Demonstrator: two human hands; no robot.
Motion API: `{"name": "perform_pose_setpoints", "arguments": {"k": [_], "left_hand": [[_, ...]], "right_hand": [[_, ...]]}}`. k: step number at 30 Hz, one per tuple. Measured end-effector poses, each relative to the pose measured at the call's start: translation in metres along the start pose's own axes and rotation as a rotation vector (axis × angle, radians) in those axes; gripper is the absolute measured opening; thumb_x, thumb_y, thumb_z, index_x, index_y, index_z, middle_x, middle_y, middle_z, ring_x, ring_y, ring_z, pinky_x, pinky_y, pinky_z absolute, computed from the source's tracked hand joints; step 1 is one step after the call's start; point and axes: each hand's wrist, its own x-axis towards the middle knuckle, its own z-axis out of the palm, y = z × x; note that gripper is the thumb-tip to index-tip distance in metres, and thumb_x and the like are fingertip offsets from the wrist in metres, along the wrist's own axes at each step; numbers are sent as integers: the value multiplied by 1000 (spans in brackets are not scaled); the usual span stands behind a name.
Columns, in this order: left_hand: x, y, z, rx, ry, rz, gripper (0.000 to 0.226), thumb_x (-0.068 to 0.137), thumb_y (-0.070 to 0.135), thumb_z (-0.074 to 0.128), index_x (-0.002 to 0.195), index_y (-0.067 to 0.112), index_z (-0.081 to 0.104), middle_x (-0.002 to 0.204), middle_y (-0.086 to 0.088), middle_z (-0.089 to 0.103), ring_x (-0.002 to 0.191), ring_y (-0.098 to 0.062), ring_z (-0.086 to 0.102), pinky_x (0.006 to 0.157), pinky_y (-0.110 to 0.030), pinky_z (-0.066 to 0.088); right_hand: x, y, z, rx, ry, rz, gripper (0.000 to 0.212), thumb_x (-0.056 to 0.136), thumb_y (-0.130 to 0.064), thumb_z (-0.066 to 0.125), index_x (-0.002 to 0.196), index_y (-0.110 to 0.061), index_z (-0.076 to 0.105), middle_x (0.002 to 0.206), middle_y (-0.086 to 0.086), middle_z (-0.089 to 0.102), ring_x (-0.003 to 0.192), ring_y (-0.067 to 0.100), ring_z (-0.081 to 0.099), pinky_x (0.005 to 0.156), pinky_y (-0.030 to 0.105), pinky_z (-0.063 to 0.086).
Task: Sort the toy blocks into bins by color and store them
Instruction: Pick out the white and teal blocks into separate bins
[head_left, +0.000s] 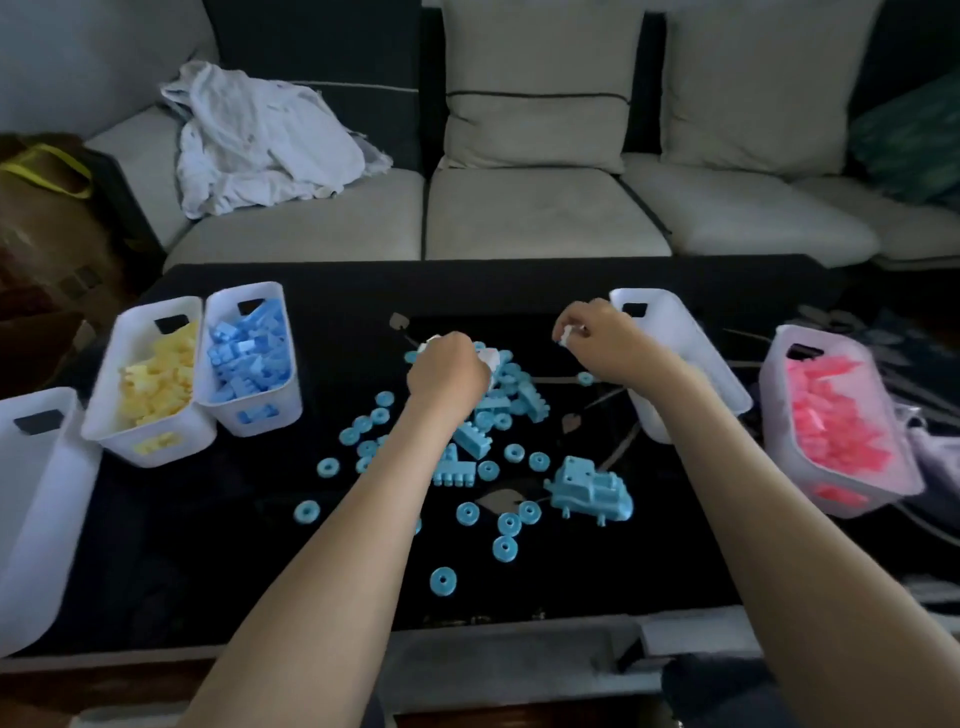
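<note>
Lying nearest the front edge of the black table (208, 545), blue rings (443, 580) are scattered singly. Just beyond them, toward the right, a blue toy train (592, 488) is set upright. At the table's middle a pile of blue blocks (498, 405) is heaped. The left hand (447, 374) is held over this pile with its fingers curled around a white block (488, 359), whose ends show on either side of the fist. The right hand (597, 338) is raised farther back and to the right, and a small white piece (566, 332) is pinched in its fingertips, just beside the rim of a white bin (691, 353). At the right edge a bin of pink blocks (769, 379) is tilted. Along the left edge a plain white bin (31, 493) is placed nearest, then a bin of yellow blocks (150, 447) and a bin of blue blocks (288, 364), the last two touching. Beyond the far edge a pale sofa (519, 218) is seen, with a crumpled cloth (260, 135) lying on it.
</note>
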Motion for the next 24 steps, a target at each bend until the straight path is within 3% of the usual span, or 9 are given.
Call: {"name": "perform_pose_setpoints", "arguments": {"k": [2, 4, 9, 12, 14, 16, 19, 22, 24], "left_hand": [[-1, 26, 6, 44, -14, 54, 31, 93, 19, 48, 65, 10, 45, 64, -3, 48, 65, -22, 54, 69, -33, 42], [-2, 53, 10, 45, 9, 124, 24, 91, 15, 49, 68, 8, 45, 63, -1, 44, 65, -22, 51, 62, -31, 37], [-3, 124, 25, 29, -117, 320, 13, 91, 11, 45, 93, 9, 58, 78, -3, 55, 64, -17, 50, 52, -28, 37], [-3, 156, 36, 45, -213, 329, 19, 94, 10, 41, 105, 7, 56, 100, -9, 60, 81, -21, 58, 59, -26, 41], [-3, 172, 45, 40, -232, 351, 13, 95, 11, 38, 97, 9, 51, 98, -7, 56, 79, -19, 55, 59, -26, 38], [-2, 176, 54, 56, -221, 405, 14, 95, 8, 36, 90, 8, 49, 93, -7, 52, 72, -17, 49, 55, -25, 33], [-2, 174, 65, 79, -135, 507, 18, 90, 4, 42, 107, 3, 50, 105, -11, 55, 82, -23, 52, 64, -28, 34], [-1, 173, 76, 148, -82, 588, 30, 82, 7, 54, 111, 5, 45, 110, -11, 54, 99, -29, 52, 75, -34, 30], [2, 174, 80, 131, -85, 587, 33, 83, 6, 50, 115, 6, 43, 113, -10, 52, 103, -28, 49, 78, -35, 29]], "right_hand": [[-5, 30, -20, -1, 150, 77, 27, 90, -7, 39, 90, -15, 65, 99, 7, 55, 68, 18, 54, 48, 17, 34], [-8, 59, -34, 28, 212, 150, 30, 90, -8, 37, 95, -17, 65, 105, 6, 54, 66, 13, 51, 52, 17, 36], [-13, 103, -43, 82, 16, 253, 45, 96, -17, 37, 139, -26, 39, 141, 7, 40, 102, 20, 51, 74, 28, 41], [-13, 106, -51, 193, 44, 237, 47, 95, -13, 33, 138, -31, 42, 123, -3, 45, 97, 11, 51, 77, 25, 40], [-14, 107, -60, 288, 115, 244, 43, 93, -9, 33, 124, -29, 54, 116, -9, 52, 91, 7, 56, 76, 22, 41], [-18, 105, -66, 339, 144, 262, 36, 87, -4, 35, 106, -23, 60, 96, -1, 66, 74, 10, 65, 69, 24, 50], [-26, 100, -73, 237, -73, 327, 37, 81, 3, 35, 102, -18, 58, 79, 12, 71, 65, 23, 70, 71, 39, 58], [-31, 97, -70, 128, -240, 377, 35, 87, 2, 43, 119, -6, 54, 100, 20, 68, 74, 27, 68, 67, 36, 58], [-32, 98, -68, 74, -252, 366, 40, 88, -4, 45, 127, -11, 49, 104, 15, 64, 81, 24, 63, 72, 33, 54]]}}
